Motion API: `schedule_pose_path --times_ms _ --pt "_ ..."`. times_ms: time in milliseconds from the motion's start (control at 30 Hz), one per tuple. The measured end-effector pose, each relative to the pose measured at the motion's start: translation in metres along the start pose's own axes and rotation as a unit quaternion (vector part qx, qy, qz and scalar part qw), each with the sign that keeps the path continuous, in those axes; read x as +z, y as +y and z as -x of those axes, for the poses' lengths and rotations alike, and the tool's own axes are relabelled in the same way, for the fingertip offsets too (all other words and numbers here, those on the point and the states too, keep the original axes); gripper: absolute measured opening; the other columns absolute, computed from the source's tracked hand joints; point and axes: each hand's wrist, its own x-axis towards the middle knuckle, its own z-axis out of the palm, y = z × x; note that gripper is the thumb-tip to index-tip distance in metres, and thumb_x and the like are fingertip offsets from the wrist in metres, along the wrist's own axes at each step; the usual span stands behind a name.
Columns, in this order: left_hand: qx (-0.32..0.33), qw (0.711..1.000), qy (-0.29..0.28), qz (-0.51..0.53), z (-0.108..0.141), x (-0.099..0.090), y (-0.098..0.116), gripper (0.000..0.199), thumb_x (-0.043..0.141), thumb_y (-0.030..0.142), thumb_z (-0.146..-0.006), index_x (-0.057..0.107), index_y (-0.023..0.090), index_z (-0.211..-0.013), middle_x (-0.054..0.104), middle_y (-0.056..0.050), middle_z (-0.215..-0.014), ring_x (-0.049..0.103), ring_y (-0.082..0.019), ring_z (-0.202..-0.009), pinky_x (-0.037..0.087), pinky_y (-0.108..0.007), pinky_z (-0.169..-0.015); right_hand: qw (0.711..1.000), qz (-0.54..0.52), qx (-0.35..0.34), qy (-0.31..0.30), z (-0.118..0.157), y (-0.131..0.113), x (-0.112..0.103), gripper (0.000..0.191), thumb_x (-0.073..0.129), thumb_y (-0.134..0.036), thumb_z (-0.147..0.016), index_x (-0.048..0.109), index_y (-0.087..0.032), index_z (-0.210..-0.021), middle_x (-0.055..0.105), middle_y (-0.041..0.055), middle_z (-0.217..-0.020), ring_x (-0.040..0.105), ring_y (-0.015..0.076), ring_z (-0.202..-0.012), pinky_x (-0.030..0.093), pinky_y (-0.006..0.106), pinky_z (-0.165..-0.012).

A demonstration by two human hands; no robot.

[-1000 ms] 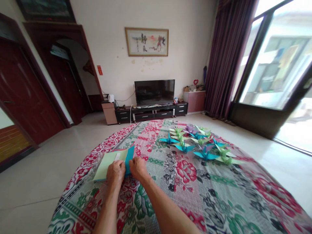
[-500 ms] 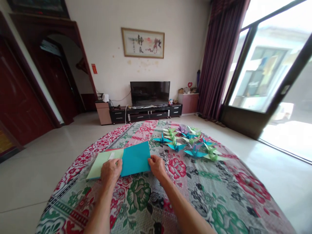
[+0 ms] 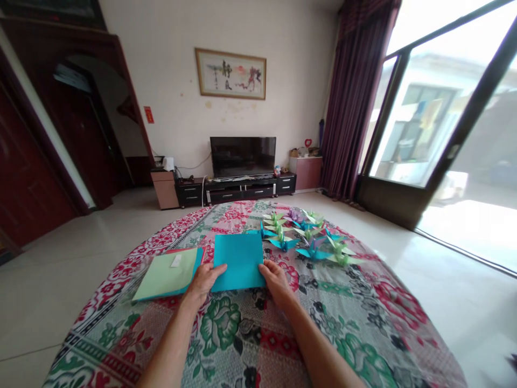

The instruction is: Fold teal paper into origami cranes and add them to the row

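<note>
A flat blue square of paper [image 3: 239, 261] is held between my two hands above the flowered tablecloth. My left hand [image 3: 207, 279] grips its left edge, thumb on top and fingers beneath. At the right edge, my right hand [image 3: 275, 276] pinches the sheet between thumb and fingers. To the left lies a stack of coloured paper [image 3: 167, 275], pale green uppermost, with blue and red edges showing under it. A small white scrap [image 3: 176, 261] rests on that green sheet.
Several folded paper cranes [image 3: 314, 249] in blue, green and purple stand at the table's far right. The round table wears a patterned tablecloth [image 3: 258, 355]. Beyond it are a television [image 3: 243, 157] on a low cabinet and a glass door [image 3: 420, 129] on the right.
The blue sheet has moved right, away from the paper stack. My left hand has left the stack and now holds the sheet's left edge. The view has shifted slightly.
</note>
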Motion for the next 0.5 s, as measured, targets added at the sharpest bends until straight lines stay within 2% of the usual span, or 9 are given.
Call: schedule_pose_path --times_ms 200,500 --pt "-0.034 0.998 -0.056 0.007 0.0 0.002 0.002 0.039 0.079 0.041 -0.046 0.066 0.011 -0.068 0.062 -0.001 -0.05 0.06 -0.019 -0.052 0.044 -0.026 -0.049 0.993 -0.085 0.055 -0.053 -0.005 0.001 -0.006 0.039 0.07 -0.044 -0.065 0.064 -0.017 -0.093 0.068 0.0024 -0.076 0.06 0.0174 -0.063 0.048 0.029 -0.059" --pt "-0.053 0.985 -0.161 0.02 -0.007 0.005 0.013 0.037 0.077 0.039 -0.056 0.066 0.01 -0.076 0.068 -0.006 -0.062 0.062 -0.018 -0.053 0.047 -0.026 -0.05 0.984 -0.128 0.095 -0.078 -0.015 0.006 -0.025 0.037 0.07 -0.044 -0.066 0.065 -0.019 -0.093 0.07 0.0026 -0.079 0.063 0.0192 -0.066 0.05 0.032 -0.06"
